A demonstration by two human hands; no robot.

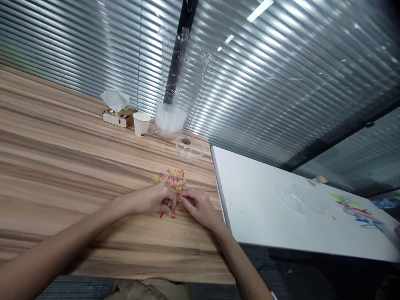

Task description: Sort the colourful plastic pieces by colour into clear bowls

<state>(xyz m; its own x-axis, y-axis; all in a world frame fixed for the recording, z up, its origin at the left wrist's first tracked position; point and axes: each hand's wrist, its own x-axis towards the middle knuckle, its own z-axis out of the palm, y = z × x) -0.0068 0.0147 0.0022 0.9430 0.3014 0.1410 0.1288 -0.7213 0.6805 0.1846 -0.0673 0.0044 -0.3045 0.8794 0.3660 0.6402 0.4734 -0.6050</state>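
Note:
A loose pile of small red, yellow and clear pieces lies on the wooden table. My left hand is at the pile's near edge, its fingers curled and pressed together around something too small to make out. Just to its right, my right hand has thumb and forefinger pinched at the same edge; what they hold, if anything, is too small to tell. Several small red pieces lie on the wood below my left hand.
Behind the pile stand a clear plastic bowl, stacked clear bowls in a plastic bag, a paper cup and a tissue box. At right, a white table holds clear lids and colourful strips.

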